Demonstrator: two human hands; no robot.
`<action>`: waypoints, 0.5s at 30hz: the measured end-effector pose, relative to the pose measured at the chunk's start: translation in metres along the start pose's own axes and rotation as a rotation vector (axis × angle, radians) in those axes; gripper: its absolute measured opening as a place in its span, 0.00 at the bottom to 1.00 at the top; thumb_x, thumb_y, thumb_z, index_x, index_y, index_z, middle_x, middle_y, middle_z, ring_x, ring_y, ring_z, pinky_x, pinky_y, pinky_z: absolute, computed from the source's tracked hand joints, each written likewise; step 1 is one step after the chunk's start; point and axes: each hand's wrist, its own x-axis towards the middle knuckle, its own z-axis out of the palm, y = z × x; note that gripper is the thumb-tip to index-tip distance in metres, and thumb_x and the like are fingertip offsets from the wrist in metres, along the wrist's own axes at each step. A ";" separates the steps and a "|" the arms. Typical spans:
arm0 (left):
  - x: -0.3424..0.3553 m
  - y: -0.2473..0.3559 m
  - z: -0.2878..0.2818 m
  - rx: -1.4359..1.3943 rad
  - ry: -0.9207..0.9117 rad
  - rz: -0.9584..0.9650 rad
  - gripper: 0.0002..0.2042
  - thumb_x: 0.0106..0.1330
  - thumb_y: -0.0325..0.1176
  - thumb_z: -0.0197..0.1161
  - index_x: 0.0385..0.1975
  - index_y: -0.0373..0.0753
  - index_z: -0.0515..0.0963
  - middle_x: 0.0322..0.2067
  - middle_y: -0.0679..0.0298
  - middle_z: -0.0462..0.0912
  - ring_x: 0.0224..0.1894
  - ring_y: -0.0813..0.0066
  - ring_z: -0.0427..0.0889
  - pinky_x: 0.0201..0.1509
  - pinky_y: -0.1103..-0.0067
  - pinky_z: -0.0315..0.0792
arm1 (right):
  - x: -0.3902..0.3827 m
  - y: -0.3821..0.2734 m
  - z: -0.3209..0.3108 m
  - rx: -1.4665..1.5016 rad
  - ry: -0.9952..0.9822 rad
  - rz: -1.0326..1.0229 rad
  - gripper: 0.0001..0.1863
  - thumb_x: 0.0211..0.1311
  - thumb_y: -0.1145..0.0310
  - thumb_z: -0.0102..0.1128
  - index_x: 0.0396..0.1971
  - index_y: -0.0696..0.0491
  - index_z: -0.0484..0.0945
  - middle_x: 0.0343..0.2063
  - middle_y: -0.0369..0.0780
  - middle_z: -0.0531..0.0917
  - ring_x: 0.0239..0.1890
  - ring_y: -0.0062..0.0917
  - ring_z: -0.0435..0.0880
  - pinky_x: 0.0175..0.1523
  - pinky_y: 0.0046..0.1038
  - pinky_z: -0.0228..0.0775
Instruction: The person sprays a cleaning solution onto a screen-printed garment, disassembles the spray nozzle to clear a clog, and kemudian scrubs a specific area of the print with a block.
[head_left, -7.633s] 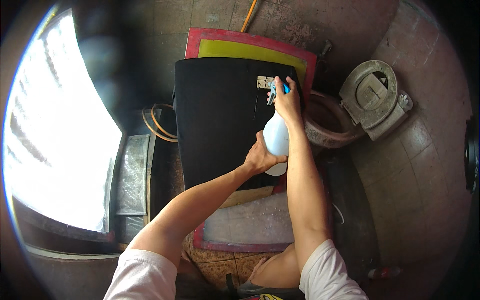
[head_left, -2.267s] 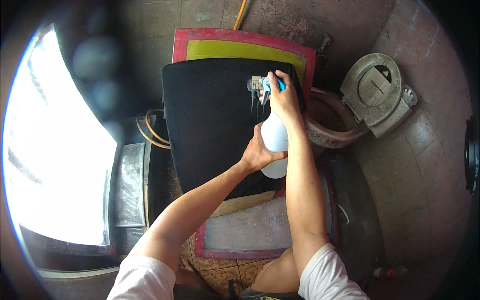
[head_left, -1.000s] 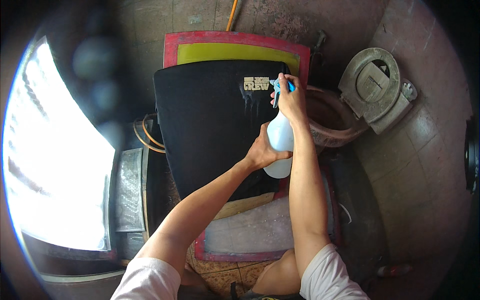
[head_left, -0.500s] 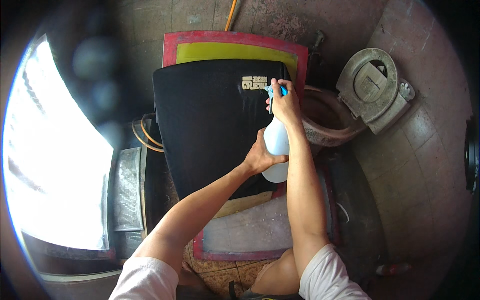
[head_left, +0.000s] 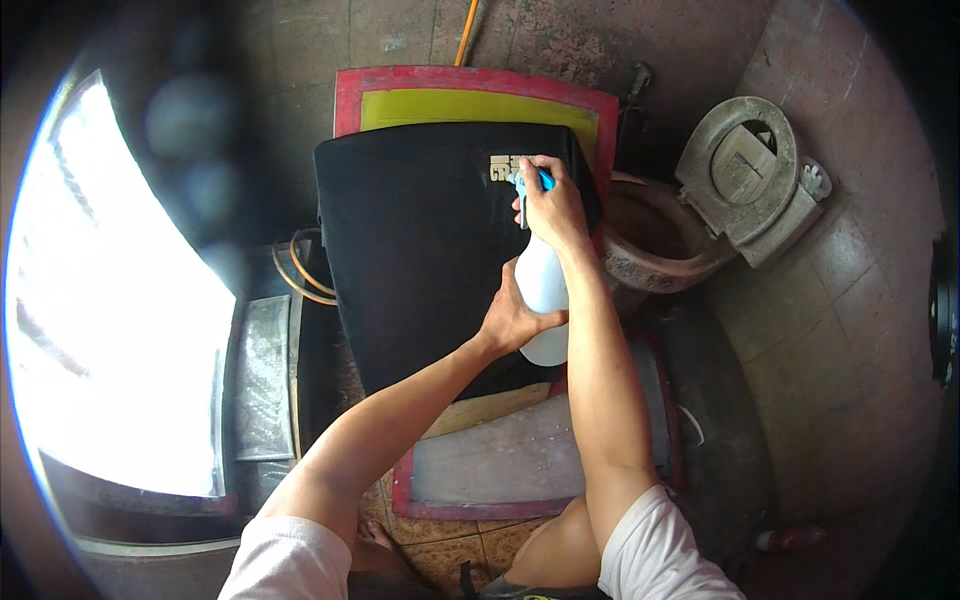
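Observation:
A white plastic spray bottle (head_left: 541, 280) with a blue trigger head is in both my hands. My right hand (head_left: 556, 207) is closed around the head and trigger at the top. Lower down, my left hand (head_left: 510, 318) wraps the body of the bottle. Beneath them, black fabric (head_left: 410, 240) lies stretched flat over a board. Pale printed lettering (head_left: 499, 168) shows near the fabric's upper right, right by the nozzle, and my right hand hides part of it. Whether any spray is coming out, I cannot tell.
Behind the fabric lies a red-edged screen frame (head_left: 348, 100) with yellow mesh; another red frame (head_left: 500, 465) lies nearer me. To the right are a dirty round basin (head_left: 650, 265) and a worn toilet seat (head_left: 690, 180). An orange hose (head_left: 467, 30) runs behind. Bright glare fills the left.
The spray bottle's head and my right hand have moved slightly left, over more of the lettering. My left hand keeps its hold on the bottle. The view has shifted a little.

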 end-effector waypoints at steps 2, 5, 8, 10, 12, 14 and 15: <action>-0.002 0.004 -0.004 0.024 0.007 -0.032 0.64 0.42 0.58 0.79 0.71 0.30 0.45 0.61 0.38 0.68 0.64 0.47 0.73 0.69 0.59 0.68 | 0.004 0.010 0.008 0.060 0.063 -0.117 0.30 0.74 0.48 0.56 0.63 0.56 0.69 0.36 0.46 0.85 0.26 0.24 0.87 0.29 0.27 0.81; -0.005 -0.008 -0.014 -0.001 0.042 -0.006 0.64 0.41 0.58 0.79 0.71 0.30 0.45 0.61 0.38 0.68 0.63 0.47 0.73 0.68 0.59 0.69 | 0.002 0.000 0.023 -0.052 -0.011 -0.050 0.34 0.75 0.43 0.50 0.67 0.54 0.65 0.27 0.42 0.87 0.25 0.27 0.88 0.33 0.31 0.81; 0.001 0.000 -0.020 0.040 0.038 -0.007 0.61 0.41 0.55 0.78 0.70 0.31 0.47 0.60 0.37 0.71 0.62 0.46 0.75 0.67 0.60 0.72 | 0.006 -0.002 0.019 0.026 0.041 -0.120 0.33 0.76 0.44 0.51 0.67 0.55 0.64 0.29 0.43 0.87 0.27 0.26 0.88 0.33 0.30 0.81; 0.002 0.005 -0.020 0.031 0.024 -0.002 0.60 0.41 0.55 0.78 0.70 0.31 0.48 0.60 0.38 0.71 0.62 0.46 0.75 0.67 0.60 0.72 | 0.009 -0.003 0.017 0.073 0.041 -0.091 0.34 0.75 0.43 0.51 0.66 0.55 0.64 0.30 0.44 0.86 0.27 0.26 0.88 0.32 0.29 0.81; 0.004 0.006 -0.021 0.029 0.014 0.004 0.61 0.41 0.55 0.78 0.70 0.30 0.47 0.60 0.38 0.71 0.62 0.47 0.75 0.67 0.60 0.71 | 0.011 -0.003 0.017 0.099 0.065 -0.089 0.34 0.75 0.46 0.54 0.65 0.58 0.65 0.35 0.45 0.85 0.27 0.24 0.87 0.29 0.27 0.80; 0.007 0.004 -0.025 0.038 0.008 0.013 0.64 0.41 0.56 0.79 0.71 0.28 0.45 0.61 0.38 0.70 0.62 0.48 0.74 0.68 0.60 0.69 | 0.013 -0.002 0.017 0.138 0.094 -0.102 0.33 0.74 0.46 0.56 0.63 0.60 0.67 0.36 0.44 0.84 0.27 0.23 0.86 0.27 0.26 0.80; 0.007 0.006 -0.026 0.054 -0.006 0.009 0.63 0.40 0.56 0.79 0.71 0.27 0.46 0.60 0.38 0.70 0.62 0.48 0.75 0.68 0.61 0.70 | 0.012 -0.002 0.016 0.126 0.090 -0.075 0.32 0.74 0.46 0.56 0.62 0.60 0.67 0.36 0.44 0.84 0.27 0.23 0.86 0.28 0.26 0.80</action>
